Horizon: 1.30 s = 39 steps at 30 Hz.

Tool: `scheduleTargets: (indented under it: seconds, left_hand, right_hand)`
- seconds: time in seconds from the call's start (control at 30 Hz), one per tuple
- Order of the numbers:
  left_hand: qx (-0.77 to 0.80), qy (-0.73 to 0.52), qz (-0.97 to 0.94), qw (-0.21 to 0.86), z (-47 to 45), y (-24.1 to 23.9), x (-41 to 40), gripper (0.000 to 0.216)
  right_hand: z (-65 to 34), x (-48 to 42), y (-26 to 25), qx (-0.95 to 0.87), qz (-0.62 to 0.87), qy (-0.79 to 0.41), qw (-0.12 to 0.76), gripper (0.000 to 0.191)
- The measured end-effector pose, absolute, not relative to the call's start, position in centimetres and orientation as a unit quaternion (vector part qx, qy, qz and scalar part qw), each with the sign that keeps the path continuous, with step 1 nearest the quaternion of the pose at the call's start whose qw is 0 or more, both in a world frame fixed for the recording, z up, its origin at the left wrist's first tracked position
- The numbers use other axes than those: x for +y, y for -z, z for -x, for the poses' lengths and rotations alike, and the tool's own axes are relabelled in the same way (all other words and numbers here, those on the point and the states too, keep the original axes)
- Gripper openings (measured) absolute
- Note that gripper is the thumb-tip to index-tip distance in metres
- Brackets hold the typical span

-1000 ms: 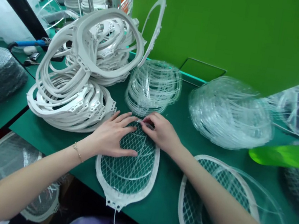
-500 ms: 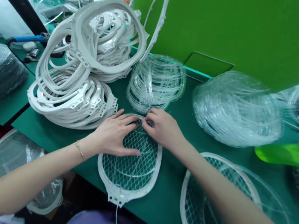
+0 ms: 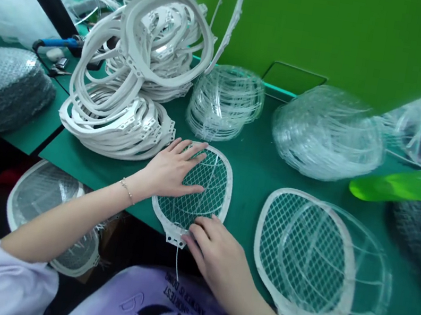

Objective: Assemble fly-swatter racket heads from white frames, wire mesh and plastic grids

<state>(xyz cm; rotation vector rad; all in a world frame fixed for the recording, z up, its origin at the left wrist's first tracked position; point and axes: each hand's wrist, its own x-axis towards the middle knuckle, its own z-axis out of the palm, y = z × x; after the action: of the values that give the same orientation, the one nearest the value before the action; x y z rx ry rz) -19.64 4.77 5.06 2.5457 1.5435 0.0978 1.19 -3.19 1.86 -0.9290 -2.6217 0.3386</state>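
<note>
A white oval frame with wire mesh point(image 3: 207, 178) lies on the green table point(image 3: 256, 170) in front of me, a thin white wire hanging from its lower end. My left hand point(image 3: 174, 170) rests flat on the mesh, fingers spread, pressing its left part. My right hand point(image 3: 214, 252) is at the near edge of the frame, by its narrow end, fingers curled down onto the rim; I cannot make out anything held in them.
A pile of white frames point(image 3: 134, 80) lies at the left. Stacks of clear plastic guards point(image 3: 226, 101) point(image 3: 328, 131) stand behind. Another meshed frame with a clear guard point(image 3: 311, 255) lies at the right. A green part point(image 3: 403, 185) sits far right. Mesh stacks point(image 3: 4, 85) lie left.
My right hand has moved from the far top of the meshed frame down to its near, narrow end. The left hand stays pressed on the mesh. The view has shifted slightly.
</note>
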Motion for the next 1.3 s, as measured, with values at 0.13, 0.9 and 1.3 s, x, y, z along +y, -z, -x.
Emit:
scheduleTargets:
  seconds: [0.13, 0.9, 1.3]
  left_hand:
    - [0.51, 0.012, -0.848, 0.146, 20.1, -5.9, 2.4, 0.071]
    - [0.51, 0.109, -0.821, 0.23, 19.1, -6.5, 2.3, 0.131]
    - [0.469, -0.056, -0.868, 0.154, 17.8, -9.2, 1.2, 0.104]
  right_hand:
    - [-1.4, -2.7, -1.9, -0.932, 0.309, -0.095, 0.164, 0.018]
    - [0.3, -1.0, -3.6, -0.9, 0.378, -0.216, 0.041, 0.019]
    - [-21.0, 4.3, -4.7, -0.64, 0.711, -0.103, 0.272, 0.034]
